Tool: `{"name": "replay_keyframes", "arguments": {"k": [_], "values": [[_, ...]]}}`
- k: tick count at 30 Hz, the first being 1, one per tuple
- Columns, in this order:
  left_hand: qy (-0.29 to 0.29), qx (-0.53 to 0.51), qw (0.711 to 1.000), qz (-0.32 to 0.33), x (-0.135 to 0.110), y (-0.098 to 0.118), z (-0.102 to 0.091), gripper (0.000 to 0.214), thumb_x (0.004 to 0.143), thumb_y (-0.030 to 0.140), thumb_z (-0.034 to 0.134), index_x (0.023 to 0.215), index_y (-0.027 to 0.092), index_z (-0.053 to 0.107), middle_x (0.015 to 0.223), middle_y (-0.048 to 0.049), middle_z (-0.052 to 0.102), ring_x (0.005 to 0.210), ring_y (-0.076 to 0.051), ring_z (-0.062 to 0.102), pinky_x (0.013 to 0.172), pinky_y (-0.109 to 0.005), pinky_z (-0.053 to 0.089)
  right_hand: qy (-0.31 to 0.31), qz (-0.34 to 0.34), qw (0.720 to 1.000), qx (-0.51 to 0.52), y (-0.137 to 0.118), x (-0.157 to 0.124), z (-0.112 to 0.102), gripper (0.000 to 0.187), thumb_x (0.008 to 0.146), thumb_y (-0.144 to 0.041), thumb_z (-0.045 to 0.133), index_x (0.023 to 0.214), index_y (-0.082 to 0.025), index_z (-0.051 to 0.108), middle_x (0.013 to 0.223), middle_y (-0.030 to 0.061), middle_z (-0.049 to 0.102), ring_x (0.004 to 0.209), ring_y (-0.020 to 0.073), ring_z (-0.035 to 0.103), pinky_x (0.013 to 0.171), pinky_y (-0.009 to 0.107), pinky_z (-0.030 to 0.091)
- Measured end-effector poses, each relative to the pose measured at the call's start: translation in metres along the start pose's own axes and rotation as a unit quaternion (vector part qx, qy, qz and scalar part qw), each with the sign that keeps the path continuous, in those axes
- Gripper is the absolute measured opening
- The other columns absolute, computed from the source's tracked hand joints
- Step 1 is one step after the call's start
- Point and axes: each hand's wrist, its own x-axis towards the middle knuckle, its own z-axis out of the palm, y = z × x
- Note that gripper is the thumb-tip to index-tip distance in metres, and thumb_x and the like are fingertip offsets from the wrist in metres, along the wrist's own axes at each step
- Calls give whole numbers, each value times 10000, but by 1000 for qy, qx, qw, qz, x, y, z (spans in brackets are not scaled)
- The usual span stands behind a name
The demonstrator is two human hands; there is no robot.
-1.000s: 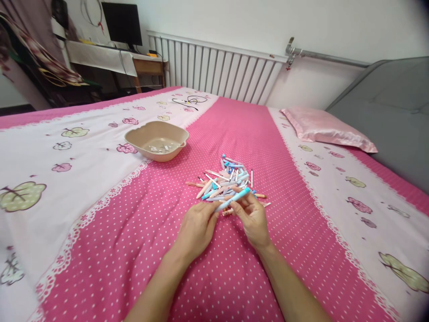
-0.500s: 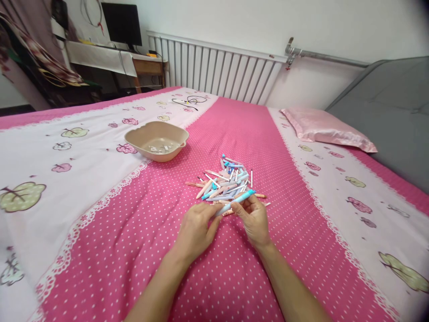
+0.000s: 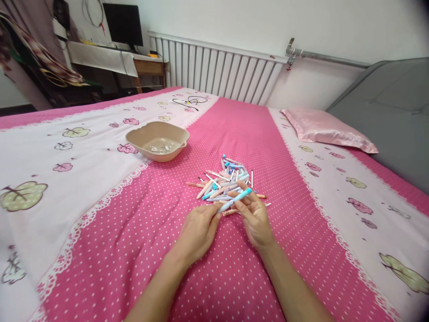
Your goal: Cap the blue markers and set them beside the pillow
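A light blue pen [image 3: 231,202] with a bright turquoise end is held slantwise above the bed. My left hand [image 3: 197,230] pinches its lower, pale end between thumb and fingers. Around the upper part is my right hand [image 3: 256,219], its thumb against the barrel and its fingers stretched out behind it. Just beyond both hands lies a loose pile of pens [image 3: 221,183] in pink, white, lavender and blue, with thin refills among them. Part of the pile is hidden behind my right hand.
A beige plastic basin [image 3: 134,138] with small whitish pieces inside stands left of the pile. The pink dotted bedspread [image 3: 234,120] has soft folds. A thin black cable [image 3: 191,103] lies farther back. At the right rests a pink pillow [image 3: 326,127] by the grey headboard [image 3: 395,103].
My right hand's fingers have stretched out and moved up behind the pen, and its thumb has shifted slightly. The pen's turquoise end has moved a little left. My left hand keeps its pinch.
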Motion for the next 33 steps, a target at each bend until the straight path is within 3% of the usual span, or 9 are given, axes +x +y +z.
{"name": "replay_keyframes", "arguments": {"k": [8,15,19,24,28,33], "values": [[0,3,1000,6,0,-1,2,266,894,217,389,1099,194,557,1051,-52,643,951,-199,585,834,-334,434,63,13,997,-29,1,3,0,425,652,-257,737,1057,-228,612,850,18,682,781,154,636,596,244,531],[5,3,1000,31,0,-1,4,299,858,193,453,1136,223,559,1125,-31,632,1014,-191,579,891,-324,423,86,-5,995,-42,1,4,2,362,593,-271,773,914,-212,614,729,-36,623,653,120,606,583,244,515],[10,-5,1000,28,0,0,3,287,861,202,454,1123,218,569,1115,-38,637,1007,-192,585,882,-319,428,57,-30,997,-39,2,2,4,371,646,-308,736,974,-223,586,760,-27,608,630,106,577,604,247,511],[8,-14,1000,16,0,1,0,279,885,190,404,1114,212,561,1061,-46,652,958,-194,597,837,-319,438,-11,-17,1000,2,-2,-3,5,451,748,-307,626,1184,-259,518,1063,51,620,915,181,595,746,301,502],[0,-12,1000,6,1,3,-2,274,893,198,386,1102,191,562,1035,-63,658,917,-204,608,792,-319,447,-18,8,1000,-3,-3,-4,5,520,755,-251,612,1255,-254,469,1008,57,663,921,205,614,761,332,497],[0,-6,1000,3,0,3,-2,270,894,204,386,1102,196,558,1055,-57,652,938,-204,602,808,-322,441,-18,-9,1000,-24,3,-2,2,468,754,-252,645,1200,-263,505,960,36,666,862,175,626,727,296,502]]}}
